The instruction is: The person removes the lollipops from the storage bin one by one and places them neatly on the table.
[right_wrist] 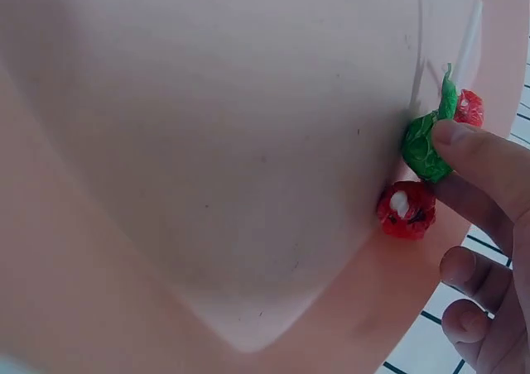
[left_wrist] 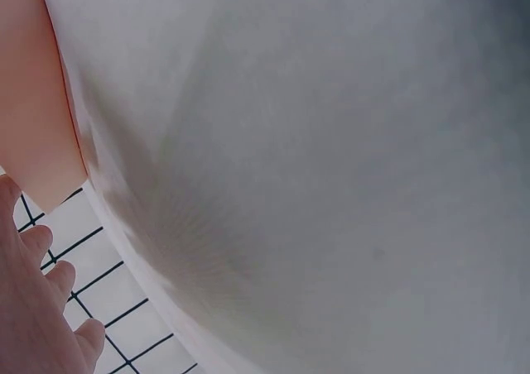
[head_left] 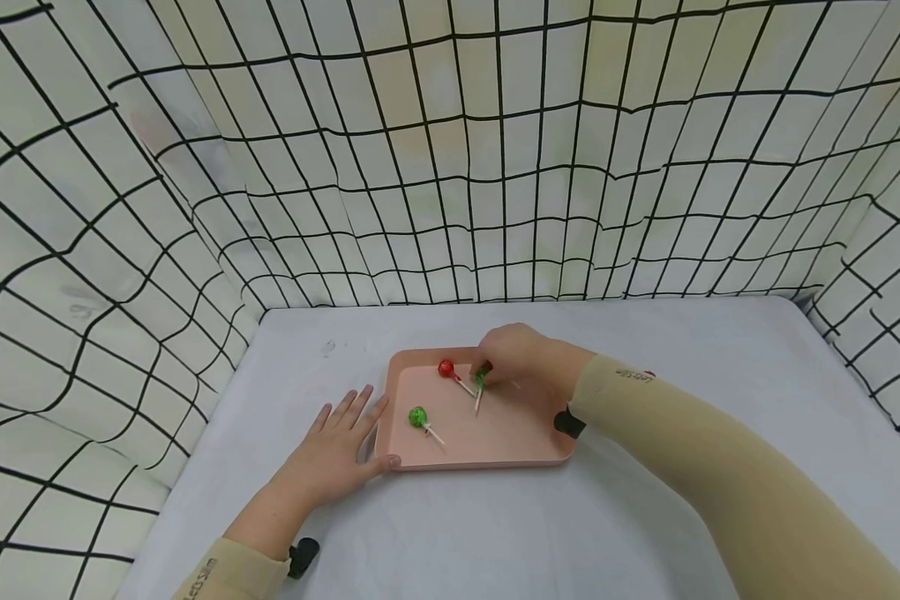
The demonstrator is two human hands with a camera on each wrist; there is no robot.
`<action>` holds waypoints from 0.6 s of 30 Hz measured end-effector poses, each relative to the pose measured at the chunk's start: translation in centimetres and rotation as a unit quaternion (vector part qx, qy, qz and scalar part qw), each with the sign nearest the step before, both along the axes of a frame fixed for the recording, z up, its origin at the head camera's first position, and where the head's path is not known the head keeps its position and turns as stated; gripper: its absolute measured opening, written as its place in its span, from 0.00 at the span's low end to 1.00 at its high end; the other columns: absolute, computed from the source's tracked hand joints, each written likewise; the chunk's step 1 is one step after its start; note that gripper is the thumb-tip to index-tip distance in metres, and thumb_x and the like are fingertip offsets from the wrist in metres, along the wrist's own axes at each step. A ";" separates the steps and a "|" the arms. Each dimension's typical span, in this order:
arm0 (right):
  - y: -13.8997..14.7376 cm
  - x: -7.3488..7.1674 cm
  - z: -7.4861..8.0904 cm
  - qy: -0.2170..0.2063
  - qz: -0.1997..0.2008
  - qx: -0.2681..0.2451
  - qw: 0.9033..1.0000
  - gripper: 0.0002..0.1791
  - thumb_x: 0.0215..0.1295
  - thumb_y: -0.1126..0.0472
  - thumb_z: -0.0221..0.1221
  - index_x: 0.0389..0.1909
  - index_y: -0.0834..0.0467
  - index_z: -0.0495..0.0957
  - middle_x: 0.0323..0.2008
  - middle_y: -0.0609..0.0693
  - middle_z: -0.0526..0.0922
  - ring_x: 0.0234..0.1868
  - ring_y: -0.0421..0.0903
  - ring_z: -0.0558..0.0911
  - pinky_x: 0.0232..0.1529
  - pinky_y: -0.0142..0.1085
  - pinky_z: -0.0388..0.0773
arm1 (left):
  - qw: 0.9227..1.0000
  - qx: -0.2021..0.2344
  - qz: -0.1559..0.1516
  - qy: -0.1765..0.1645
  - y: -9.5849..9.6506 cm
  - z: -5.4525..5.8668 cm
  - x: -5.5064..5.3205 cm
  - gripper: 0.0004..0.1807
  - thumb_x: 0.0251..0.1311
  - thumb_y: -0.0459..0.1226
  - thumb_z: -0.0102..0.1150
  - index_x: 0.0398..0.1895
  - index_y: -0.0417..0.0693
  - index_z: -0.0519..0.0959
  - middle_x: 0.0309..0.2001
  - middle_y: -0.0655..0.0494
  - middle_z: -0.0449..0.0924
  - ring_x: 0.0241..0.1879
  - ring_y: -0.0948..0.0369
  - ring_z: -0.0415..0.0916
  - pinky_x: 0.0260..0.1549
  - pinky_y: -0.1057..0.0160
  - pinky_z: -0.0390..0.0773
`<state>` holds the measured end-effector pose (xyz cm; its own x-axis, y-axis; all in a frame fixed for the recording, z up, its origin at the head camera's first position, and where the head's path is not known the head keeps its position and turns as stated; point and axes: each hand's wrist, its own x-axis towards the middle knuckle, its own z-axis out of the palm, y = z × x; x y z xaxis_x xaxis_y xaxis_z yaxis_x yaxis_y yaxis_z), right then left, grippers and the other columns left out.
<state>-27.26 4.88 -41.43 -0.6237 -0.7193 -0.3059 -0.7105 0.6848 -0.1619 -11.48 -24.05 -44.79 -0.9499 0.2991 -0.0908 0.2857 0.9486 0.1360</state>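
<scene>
While the person's left grip [head_left: 337, 454] lies spread beside a shallow pink rectangular tray [head_left: 513, 429], thumb at its near corner, on the white-covered desk [head_left: 450, 542], the right grip [head_left: 521, 354] pinches a round green-wrapped lollipop [right_wrist: 425, 149] between thumb and finger over the tray's far half. Because a round red-wrapped lollipop [right_wrist: 407, 210] sits just beside it, any pull could knock that one and set it rolling. The held lollipop's white stick [head_left: 477, 406] could catch the other red lollipop [head_left: 446, 367], and a pinch on loose wrapper might slip.
</scene>
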 end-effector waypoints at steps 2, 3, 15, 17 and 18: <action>0.1 0.1 0.1 -0.001 0.005 -0.001 1.000 0.09 0.66 0.52 0.65 0.45 0.40 0.88 0.34 0.34 0.81 0.38 0.38 0.75 0.44 0.31 0.75 | 1.000 -0.001 0.000 0.001 0.0 0.0 0.0 0.53 0.57 0.74 0.46 0.79 0.55 0.52 0.79 0.48 0.45 0.77 0.46 0.42 0.72 0.38 0.44; 0.1 0.2 0.1 -0.004 0.006 -0.002 1.000 0.09 0.66 0.52 0.65 0.46 0.40 0.88 0.34 0.34 0.81 0.38 0.39 0.75 0.45 0.31 0.75 | 1.000 -0.001 0.000 0.000 0.0 0.0 0.0 0.53 0.57 0.73 0.46 0.79 0.55 0.52 0.79 0.48 0.45 0.77 0.46 0.42 0.72 0.38 0.44; 0.5 1.3 0.4 0.009 0.048 -0.006 0.999 0.13 0.66 0.57 0.65 0.49 0.40 0.87 0.41 0.32 0.85 0.40 0.35 0.78 0.48 0.31 0.77 | 1.000 -0.002 0.004 0.000 0.2 0.2 0.1 0.52 0.58 0.70 0.52 0.79 0.55 0.53 0.79 0.48 0.46 0.77 0.45 0.43 0.72 0.37 0.44; 0.6 1.3 0.7 0.005 0.038 -0.012 0.999 0.13 0.66 0.55 0.65 0.50 0.40 0.87 0.42 0.32 0.85 0.42 0.35 0.79 0.49 0.32 0.77 | 1.000 -0.004 0.004 0.000 0.2 0.2 0.1 0.52 0.58 0.70 0.51 0.79 0.55 0.53 0.79 0.48 0.45 0.77 0.45 0.43 0.72 0.37 0.44; 0.7 1.3 0.8 0.003 0.031 -0.015 0.999 0.13 0.66 0.54 0.65 0.50 0.40 0.86 0.42 0.33 0.85 0.43 0.35 0.79 0.50 0.32 0.76 | 1.000 -0.005 0.003 0.000 0.2 0.2 0.0 0.52 0.58 0.70 0.51 0.79 0.55 0.53 0.79 0.48 0.45 0.77 0.45 0.42 0.72 0.37 0.44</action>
